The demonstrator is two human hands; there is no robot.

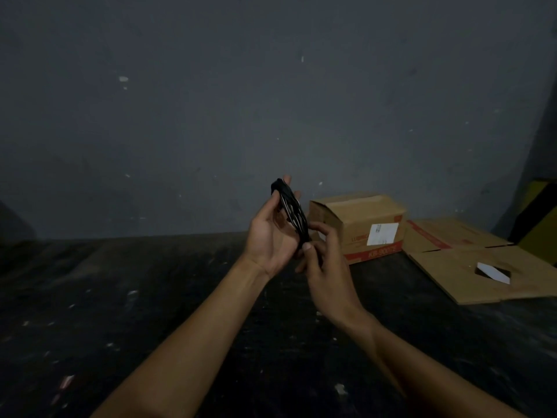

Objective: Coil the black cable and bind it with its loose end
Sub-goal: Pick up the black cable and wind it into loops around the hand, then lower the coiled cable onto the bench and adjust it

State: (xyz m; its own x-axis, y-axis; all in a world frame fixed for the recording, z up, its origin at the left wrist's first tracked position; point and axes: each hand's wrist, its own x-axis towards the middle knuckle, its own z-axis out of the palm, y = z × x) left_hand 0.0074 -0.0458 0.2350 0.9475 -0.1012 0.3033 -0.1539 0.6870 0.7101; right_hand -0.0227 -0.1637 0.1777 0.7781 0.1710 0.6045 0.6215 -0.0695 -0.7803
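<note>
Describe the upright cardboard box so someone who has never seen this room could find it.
Look where the dark floor meets the grey wall, right of the raised hands. The upright cardboard box stands there, with a white label and red band, unlike the flattened cardboard beside it.

a closed cardboard box (358, 226) with a white label stands on the dark floor (150, 297) against a grey wall (211, 101); flattened cardboard (470, 267) lies beside it.

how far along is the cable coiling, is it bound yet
Coiling looks done: the black cable is gathered into a tight bundle lying in the left hand. In hand: the right hand pinches its lower end. Left: whether the loose end is wrapped or tucked is too dark to tell.
</note>
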